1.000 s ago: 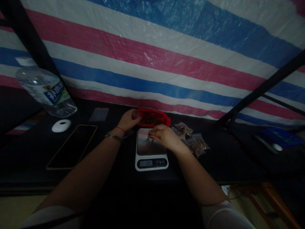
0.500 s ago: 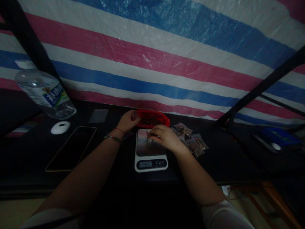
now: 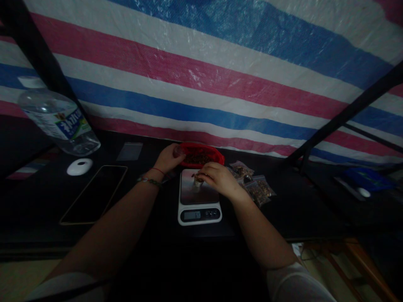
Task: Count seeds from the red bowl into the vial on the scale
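Note:
A small white kitchen scale point(image 3: 199, 200) sits on the dark table in front of me. My right hand point(image 3: 218, 179) hovers over its plate, fingers pinched around a small item point(image 3: 197, 181) that I cannot make out well. Behind the scale lies a red bag point(image 3: 201, 155) holding dark brown bits. My left hand point(image 3: 167, 160) grips the left rim of that red bag. A red string and a bead bracelet circle my left wrist.
Several small clear filled bags point(image 3: 256, 184) lie right of the scale. A phone point(image 3: 94, 193), a white round object point(image 3: 79, 166), an empty clear bag point(image 3: 130, 151) and a water bottle point(image 3: 58, 121) stand at the left. A striped tarp hangs behind.
My right hand has shifted slightly over the scale plate, its fingers working the small item. My left hand stays on the red bag.

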Tool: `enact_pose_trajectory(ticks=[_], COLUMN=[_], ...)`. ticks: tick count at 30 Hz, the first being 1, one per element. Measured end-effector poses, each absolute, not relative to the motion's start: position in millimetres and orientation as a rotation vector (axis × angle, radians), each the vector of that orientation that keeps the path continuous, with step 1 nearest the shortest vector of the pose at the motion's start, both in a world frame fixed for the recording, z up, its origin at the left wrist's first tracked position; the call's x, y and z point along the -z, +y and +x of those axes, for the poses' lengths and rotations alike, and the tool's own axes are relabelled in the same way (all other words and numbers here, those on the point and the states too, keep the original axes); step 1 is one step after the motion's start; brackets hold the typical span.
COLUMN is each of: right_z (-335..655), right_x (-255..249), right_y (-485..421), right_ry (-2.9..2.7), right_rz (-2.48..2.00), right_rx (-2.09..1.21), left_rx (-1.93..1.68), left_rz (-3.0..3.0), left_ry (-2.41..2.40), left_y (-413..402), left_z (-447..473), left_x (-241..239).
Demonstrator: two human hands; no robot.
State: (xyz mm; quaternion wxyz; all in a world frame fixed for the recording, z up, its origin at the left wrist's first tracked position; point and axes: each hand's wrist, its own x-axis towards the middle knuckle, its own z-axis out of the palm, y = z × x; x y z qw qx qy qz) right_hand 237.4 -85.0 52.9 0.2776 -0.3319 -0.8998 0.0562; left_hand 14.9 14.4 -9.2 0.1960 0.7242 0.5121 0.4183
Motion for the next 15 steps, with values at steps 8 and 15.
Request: enact_pose_trajectory(ticks=[8, 15], right_z=[240.4, 241.3], right_x=[-51.3, -54.2], right_y=[-83.3, -83.7], right_ry=[-2.358, -2.328], right_rz=[-0.882, -0.887], right_rx=[-0.122, -0.084], left_rx=[-1.171, -1.171], left_rz=[2.025, 2.004], left_ry=[1.427, 1.440], left_y=[13.1, 11.4], left_z=[15.4, 16.0], left_x=[7.6, 6.2])
